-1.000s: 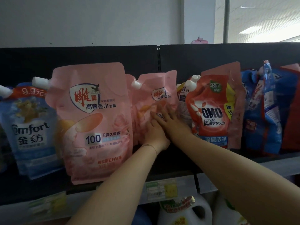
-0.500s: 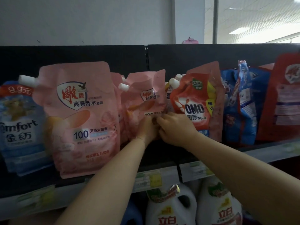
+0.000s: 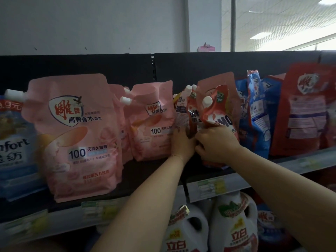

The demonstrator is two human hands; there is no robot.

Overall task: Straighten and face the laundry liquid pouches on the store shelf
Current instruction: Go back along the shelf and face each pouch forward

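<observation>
From the head camera, both hands are up at the middle of the top shelf (image 3: pixel 300 161), close together and touching. The right hand (image 3: pixel 217 142) has its fingers curled into the front red OMO pouch (image 3: pixel 219 110), gripping it at the waist so that the pouch is crumpled and leans left, with its white cap (image 3: pixel 207 101) pointing up and left. The left hand (image 3: pixel 182 143) is just beside it and grips the lower part of a second red pouch (image 3: pixel 191 113), which stands narrow and edge-on, tucked behind the front one; the fingers are blurred there. A pale pink pouch (image 3: pixel 217 81) stands upright behind both, against the black back panel (image 3: pixel 200 66).

To the left, a smaller pink pouch (image 3: pixel 151 124) sits far back on the shelf, face forward, touching the left hand's side. Further left, a big pink pouch (image 3: pixel 78 137) stands at the front edge and leans a little. A blue Comfort pouch (image 3: pixel 12 148) is at the far left, partly cut off.

To the right of the hands, blue pouches (image 3: pixel 255 113) stand crooked, one turned sideways, and then a red pouch (image 3: pixel 305 110) shows its back label.

Below the price strip (image 3: pixel 211 186), white jugs (image 3: pixel 234 226) stand on the lower shelf
</observation>
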